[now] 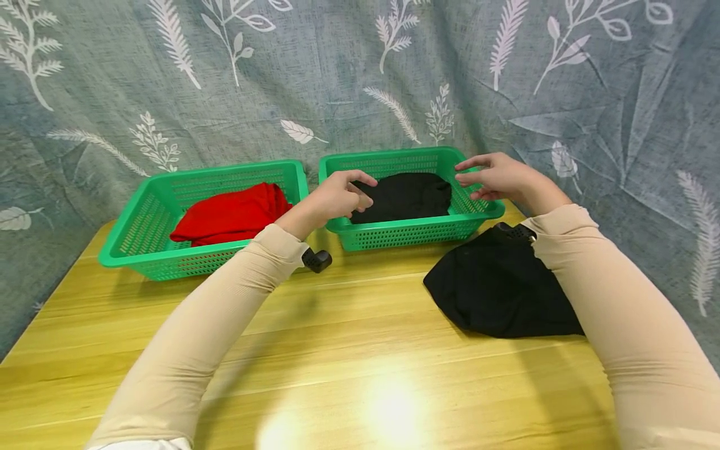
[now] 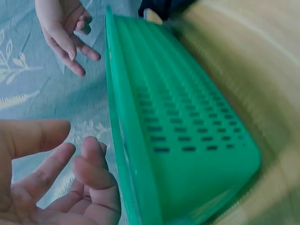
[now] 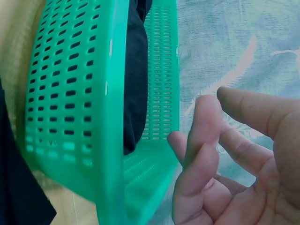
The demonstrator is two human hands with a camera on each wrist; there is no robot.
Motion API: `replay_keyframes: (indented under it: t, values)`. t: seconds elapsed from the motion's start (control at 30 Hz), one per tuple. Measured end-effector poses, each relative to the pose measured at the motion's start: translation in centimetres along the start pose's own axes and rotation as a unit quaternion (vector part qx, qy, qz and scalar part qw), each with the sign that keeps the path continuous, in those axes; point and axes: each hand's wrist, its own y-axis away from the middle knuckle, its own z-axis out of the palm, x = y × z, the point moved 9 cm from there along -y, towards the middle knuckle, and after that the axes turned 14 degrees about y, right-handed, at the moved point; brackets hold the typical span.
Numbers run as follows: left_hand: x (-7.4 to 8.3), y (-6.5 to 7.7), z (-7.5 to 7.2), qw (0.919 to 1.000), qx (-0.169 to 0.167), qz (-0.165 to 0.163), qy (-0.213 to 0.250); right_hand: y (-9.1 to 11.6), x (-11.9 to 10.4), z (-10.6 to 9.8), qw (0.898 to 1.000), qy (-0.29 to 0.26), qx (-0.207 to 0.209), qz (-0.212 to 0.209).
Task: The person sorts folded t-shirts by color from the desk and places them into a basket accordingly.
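In the head view, my left hand (image 1: 339, 199) hovers over the left end of the right green basket (image 1: 405, 234), fingers loosely bent and nothing in them. My right hand (image 1: 500, 175) is above that basket's right end, its fingers apart and holding nothing. Between the hands, a folded black cloth (image 1: 407, 197) lies inside the basket. The left wrist view shows the left hand (image 2: 61, 183) beside the basket's rim. In the right wrist view, the fingers of the right hand (image 3: 239, 173) are loosely curled near the rim, with part of the black cloth (image 3: 135, 84) visible inside.
A second green basket (image 1: 126, 250) on the left holds folded red cloth (image 1: 233, 212). Another black cloth (image 1: 500, 287) lies on the wooden table (image 1: 360, 350) under the right forearm. A patterned grey-blue curtain (image 1: 337, 75) hangs behind the baskets.
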Motion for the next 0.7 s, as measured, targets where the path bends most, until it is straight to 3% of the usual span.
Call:
replay_keyframes:
  t: [0.4,0.7]
  values:
    - [-0.5,2.9,4.7,0.997,-0.063,0.043,-0.007,3.8,2.9,-0.9,0.999,0.034,0.031,-0.02]
    - [-1.4,3.6,9.8,0.99,-0.125,0.063,-0.021,7.1,5.8,-0.9,0.999,0.031,0.04,-0.012]
